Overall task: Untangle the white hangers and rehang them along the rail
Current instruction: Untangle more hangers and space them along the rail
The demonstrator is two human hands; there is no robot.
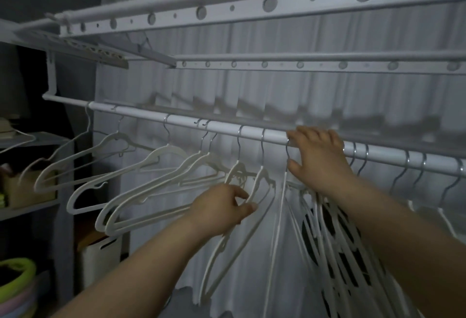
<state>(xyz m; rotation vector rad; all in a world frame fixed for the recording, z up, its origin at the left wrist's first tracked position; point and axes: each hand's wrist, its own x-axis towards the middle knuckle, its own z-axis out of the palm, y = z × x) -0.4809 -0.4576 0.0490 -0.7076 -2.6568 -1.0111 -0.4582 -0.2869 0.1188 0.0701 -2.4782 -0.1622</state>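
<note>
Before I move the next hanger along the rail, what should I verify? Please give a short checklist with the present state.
1. Left grip pinches one hanger: ok.
2. That hanger's hook sits over the rail: ok.
3. Right grip is on the rail: ok.
4. Hanger is free of its neighbours: cannot tell.
5. Bundle under the right grip is untangled: not ok, hangers bunched.

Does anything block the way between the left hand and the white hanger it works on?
Nothing visible does: the left hand pinches the shoulder of a white plastic hanger hanging from the white metal rail.
</note>
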